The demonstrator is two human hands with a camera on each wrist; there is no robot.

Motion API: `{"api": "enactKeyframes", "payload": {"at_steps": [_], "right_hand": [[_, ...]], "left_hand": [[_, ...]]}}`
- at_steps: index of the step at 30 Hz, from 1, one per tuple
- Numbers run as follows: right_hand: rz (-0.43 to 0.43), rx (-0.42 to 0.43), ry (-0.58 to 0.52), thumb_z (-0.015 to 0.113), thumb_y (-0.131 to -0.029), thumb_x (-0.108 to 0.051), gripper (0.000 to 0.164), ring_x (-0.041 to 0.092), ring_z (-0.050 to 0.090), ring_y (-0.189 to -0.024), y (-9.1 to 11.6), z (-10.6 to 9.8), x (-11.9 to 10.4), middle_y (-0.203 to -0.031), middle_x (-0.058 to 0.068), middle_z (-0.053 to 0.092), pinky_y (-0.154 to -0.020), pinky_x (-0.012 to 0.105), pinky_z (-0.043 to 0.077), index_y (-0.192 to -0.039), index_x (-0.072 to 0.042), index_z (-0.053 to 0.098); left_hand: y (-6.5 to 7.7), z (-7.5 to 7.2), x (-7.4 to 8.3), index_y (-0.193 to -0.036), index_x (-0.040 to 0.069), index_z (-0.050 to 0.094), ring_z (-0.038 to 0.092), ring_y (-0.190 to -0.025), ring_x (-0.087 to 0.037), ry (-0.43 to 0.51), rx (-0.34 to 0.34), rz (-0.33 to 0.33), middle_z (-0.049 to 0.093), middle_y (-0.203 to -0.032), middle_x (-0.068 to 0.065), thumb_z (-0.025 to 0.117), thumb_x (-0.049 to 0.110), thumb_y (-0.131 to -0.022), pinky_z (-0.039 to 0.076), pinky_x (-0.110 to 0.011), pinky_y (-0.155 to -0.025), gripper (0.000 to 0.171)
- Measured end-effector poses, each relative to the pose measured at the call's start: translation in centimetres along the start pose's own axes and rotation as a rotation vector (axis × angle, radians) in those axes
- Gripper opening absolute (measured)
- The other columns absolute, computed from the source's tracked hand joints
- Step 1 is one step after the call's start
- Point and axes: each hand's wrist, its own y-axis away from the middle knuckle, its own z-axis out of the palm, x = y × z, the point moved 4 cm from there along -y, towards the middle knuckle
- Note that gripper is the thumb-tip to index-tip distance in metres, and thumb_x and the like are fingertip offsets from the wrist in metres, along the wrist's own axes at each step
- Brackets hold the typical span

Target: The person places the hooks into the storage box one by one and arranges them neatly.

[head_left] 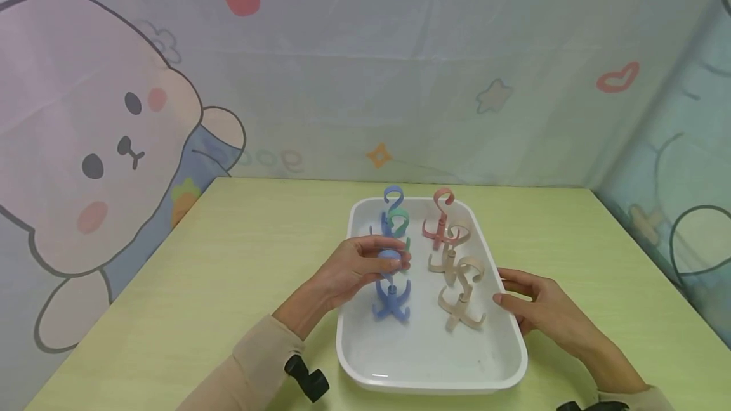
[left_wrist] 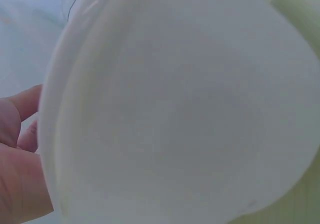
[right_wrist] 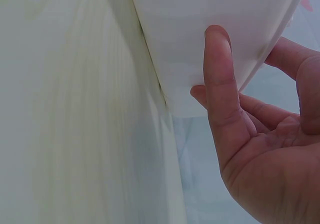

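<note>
A white tray point(head_left: 434, 360) holds several plastic hanging hooks, each with a curved top and splayed lower prongs. My left hand point(head_left: 356, 265) reaches over the tray's left side and pinches the curved top of the nearer blue hook point(head_left: 391, 303). Just beyond the fingers stands a green hook point(head_left: 400, 215), its lower part mostly hidden. My right hand point(head_left: 539, 306) holds the tray's right side, thumb at the rim. In the right wrist view, its fingers point(right_wrist: 220, 79) press the outer wall. The tray's outer wall point(left_wrist: 190, 104) fills most of the left wrist view, hiding the held hook.
Inside the tray's far end are another blue hook point(head_left: 393, 195) and a red hook point(head_left: 441, 224). Two beige hooks point(head_left: 460, 309) stand along its right side. The tray rests on a pale yellow-green table point(head_left: 274, 227), with a cartoon-printed cloth point(head_left: 342, 68) behind.
</note>
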Motion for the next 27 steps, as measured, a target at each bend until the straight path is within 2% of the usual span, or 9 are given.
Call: {"api": "enactKeyframes", "payload": {"at_steps": [6,13,17,19,22,24,27], "right_hand": [[0.017,0.003,0.005,0.069,-0.104,-0.021,0.071,0.03,0.077,-0.079,0.0,0.0,0.1,-0.148,0.035,0.054,-0.066,0.045,0.066,-0.16,0.006,0.035],[0.025,0.007,0.012,0.07,-0.103,-0.022,0.072,0.03,0.078,-0.08,0.0,-0.1,0.0,-0.145,0.034,0.056,-0.067,0.046,0.066,-0.161,0.005,0.036],[0.022,-0.005,0.009,0.069,-0.103,-0.021,0.073,0.029,0.077,-0.079,-0.3,0.0,0.1,-0.145,0.034,0.056,-0.067,0.045,0.066,-0.161,0.006,0.034],[0.022,-0.01,0.006,0.069,-0.104,-0.021,0.073,0.029,0.077,-0.079,-0.3,0.1,0.2,-0.145,0.034,0.056,-0.067,0.045,0.066,-0.162,0.006,0.032],[0.029,-0.011,0.008,0.067,-0.106,-0.023,0.072,0.03,0.078,-0.079,-0.1,0.0,0.3,-0.144,0.033,0.058,-0.068,0.044,0.066,-0.162,0.007,0.032],[0.026,0.013,0.015,0.064,-0.108,-0.025,0.07,0.029,0.078,-0.08,0.1,-0.4,0.1,-0.144,0.031,0.059,-0.07,0.044,0.066,-0.162,0.006,0.032],[-0.007,0.098,0.08,0.056,-0.112,-0.03,0.064,0.026,0.08,-0.088,0.8,-1.8,-0.5,-0.148,0.032,0.056,-0.075,0.041,0.067,-0.162,0.003,0.034]], "left_hand": [[0.5,-0.7,0.8,-0.14,0.003,0.066,0.071,-0.123,-0.02,-0.125,0.037,0.043,0.075,-0.131,-0.013,0.072,0.008,-0.1,0.053,-0.039,-0.113,0.041],[1.1,-2.7,2.5,-0.14,0.004,0.065,0.071,-0.126,-0.025,-0.124,0.118,0.139,0.074,-0.133,-0.014,0.066,0.019,-0.106,0.05,-0.039,-0.116,0.037],[1.7,-4.4,3.2,-0.138,0.005,0.067,0.071,-0.125,-0.025,-0.184,0.196,0.188,0.074,-0.133,-0.013,0.064,0.023,-0.108,0.05,-0.04,-0.116,0.035],[2.1,-5.2,3.4,-0.137,0.007,0.069,0.07,-0.127,-0.026,-0.274,0.244,0.217,0.074,-0.134,-0.012,0.064,0.025,-0.108,0.05,-0.044,-0.117,0.034],[2.8,-6.5,3.7,-0.138,0.011,0.069,0.066,-0.132,-0.03,-0.519,0.329,0.27,0.072,-0.137,-0.011,0.063,0.027,-0.108,0.049,-0.051,-0.116,0.035],[3.4,-7.3,3.9,-0.14,0.013,0.069,0.072,-0.107,-0.033,-0.703,0.383,0.302,0.07,-0.141,-0.011,0.063,0.027,-0.108,0.05,-0.053,-0.111,0.035],[4.2,-8.0,4.4,-0.143,0.01,0.066,0.07,-0.108,-0.04,-0.954,0.422,0.347,0.067,-0.144,-0.015,0.061,0.024,-0.109,0.044,-0.062,-0.113,0.038]]}}
